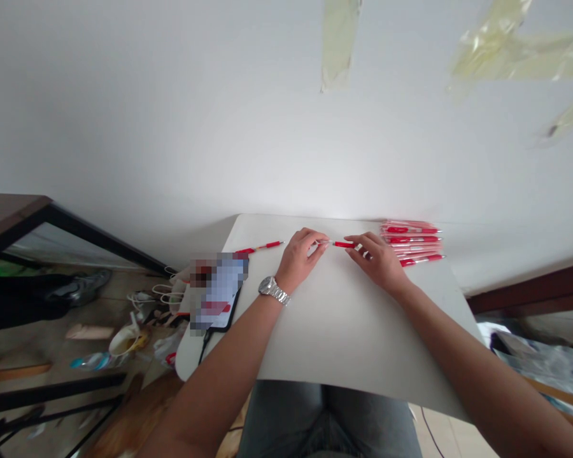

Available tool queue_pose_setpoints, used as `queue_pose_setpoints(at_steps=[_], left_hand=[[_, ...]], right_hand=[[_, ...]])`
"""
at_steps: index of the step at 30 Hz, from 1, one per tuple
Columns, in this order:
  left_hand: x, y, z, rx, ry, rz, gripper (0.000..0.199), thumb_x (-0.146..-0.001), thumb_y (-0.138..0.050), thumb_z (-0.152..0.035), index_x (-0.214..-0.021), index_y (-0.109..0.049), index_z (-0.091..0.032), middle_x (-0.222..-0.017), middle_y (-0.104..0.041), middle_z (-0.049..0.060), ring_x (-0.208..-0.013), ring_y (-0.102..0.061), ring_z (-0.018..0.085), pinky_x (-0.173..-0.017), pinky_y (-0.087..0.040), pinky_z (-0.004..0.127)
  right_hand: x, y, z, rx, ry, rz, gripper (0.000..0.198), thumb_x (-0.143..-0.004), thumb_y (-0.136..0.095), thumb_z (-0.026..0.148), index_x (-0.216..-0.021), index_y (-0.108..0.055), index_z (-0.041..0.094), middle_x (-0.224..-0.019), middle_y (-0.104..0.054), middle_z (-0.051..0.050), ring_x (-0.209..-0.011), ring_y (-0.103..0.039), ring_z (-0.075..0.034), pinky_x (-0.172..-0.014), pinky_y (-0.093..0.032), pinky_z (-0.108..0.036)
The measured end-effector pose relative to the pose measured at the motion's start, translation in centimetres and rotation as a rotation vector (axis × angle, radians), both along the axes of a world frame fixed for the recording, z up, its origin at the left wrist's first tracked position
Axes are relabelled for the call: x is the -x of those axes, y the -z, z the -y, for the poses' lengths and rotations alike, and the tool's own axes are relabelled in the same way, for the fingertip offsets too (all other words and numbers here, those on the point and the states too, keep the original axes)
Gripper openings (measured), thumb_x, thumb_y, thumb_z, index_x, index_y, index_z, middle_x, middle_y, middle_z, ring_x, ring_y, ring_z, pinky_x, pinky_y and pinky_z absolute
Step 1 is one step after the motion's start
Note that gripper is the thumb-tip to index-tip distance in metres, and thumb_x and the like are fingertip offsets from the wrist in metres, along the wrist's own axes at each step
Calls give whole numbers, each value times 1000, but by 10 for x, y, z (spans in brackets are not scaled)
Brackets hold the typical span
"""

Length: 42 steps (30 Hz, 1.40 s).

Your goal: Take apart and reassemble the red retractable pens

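A red pen (344,244) is held level between my two hands, a little above the white table (334,331). At its pointed left end, the fingertips of my left hand (302,254) pinch the tip. My right hand (375,259) grips the red part from the right, thumb below and fingers above. Just right of that hand lies a pile of red and clear pens (415,240), several in a row. Left of my left hand, another red pen (273,244) rests on the table.
A phone (226,308), partly blurred, stands at the table's left edge with a black cable (204,346). Behind the table rises a white wall (219,127) with tape strips. On the floor at left are a cup (123,340), a bottle (91,362) and another person's shoe (83,289).
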<state>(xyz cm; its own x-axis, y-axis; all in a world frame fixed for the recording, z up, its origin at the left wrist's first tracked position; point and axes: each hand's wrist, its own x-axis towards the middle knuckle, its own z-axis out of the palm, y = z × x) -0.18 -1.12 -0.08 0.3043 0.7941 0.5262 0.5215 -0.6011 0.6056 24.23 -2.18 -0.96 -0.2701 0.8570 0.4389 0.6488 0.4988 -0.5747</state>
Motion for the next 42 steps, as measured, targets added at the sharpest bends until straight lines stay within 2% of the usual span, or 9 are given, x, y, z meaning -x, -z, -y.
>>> queue_pose_setpoints(at_steps=[12,22,29,42], left_hand=[[-1,2,-1,-4,-41,24,16,-100,-62,-26,-114,-70,-24,-105,-68,6,-95,-65,19,-90,-55,36],[6,6,-9,30,-252,212,14,-100,-58,-22,-109,-69,-24,-101,-70,5,-90,-66,18,-85,-56,35],[11,14,-14,62,-349,228,11,-100,-58,-29,-102,-69,-25,-95,-72,4,-86,-67,18,-80,-55,36],[11,16,-15,71,-364,205,13,-101,-58,-32,-100,-69,-25,-92,-72,4,-82,-67,17,-75,-54,33]], right_hand=[[2,-9,3,-89,56,77,33,-106,-56,45,-116,-77,22,-96,-70,-7,-69,-62,-15,-65,-49,-29],[-1,-8,1,-101,119,169,37,-106,-51,48,-114,-78,23,-94,-69,-7,-66,-60,-14,-58,-42,-28],[-3,-10,1,-120,129,244,38,-106,-51,48,-115,-78,24,-92,-67,-8,-65,-59,-15,-53,-36,-27],[-6,-5,-2,-134,136,319,39,-107,-49,48,-116,-78,25,-95,-67,-8,-66,-59,-15,-52,-33,-27]])
